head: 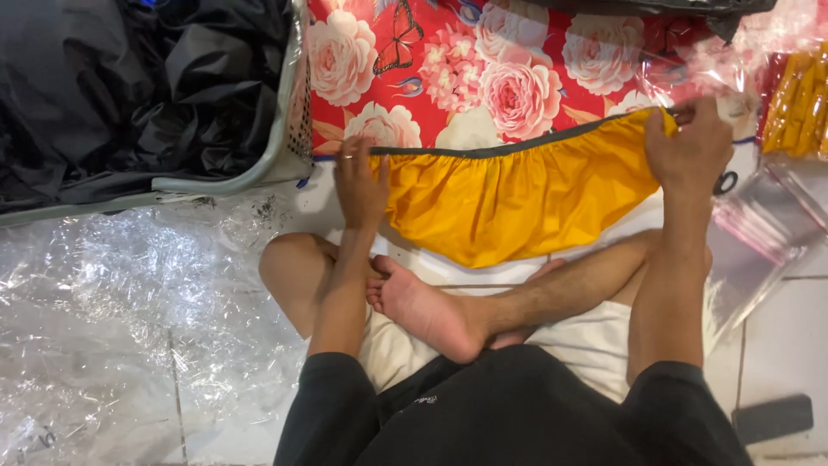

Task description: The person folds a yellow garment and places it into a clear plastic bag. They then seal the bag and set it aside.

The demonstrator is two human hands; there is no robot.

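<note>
A yellow garment [517, 203] with a dark grey elastic waistband lies spread flat on the floor in front of my crossed legs. My left hand [360, 181] presses down on its left end, fingers flat, a ring on one finger. My right hand [688, 148] grips the right end of the waistband, pinching the fabric. The band is stretched straight between both hands. My bare foot [423, 311] rests just below the garment.
A red floral cloth [483, 69] lies behind the garment. A basket holding black fabric [129, 86] stands at the far left. Crinkled clear plastic [112, 319] covers the tiles on the left. Clear bags [768, 233] and yellow packed items [798, 103] lie at the right.
</note>
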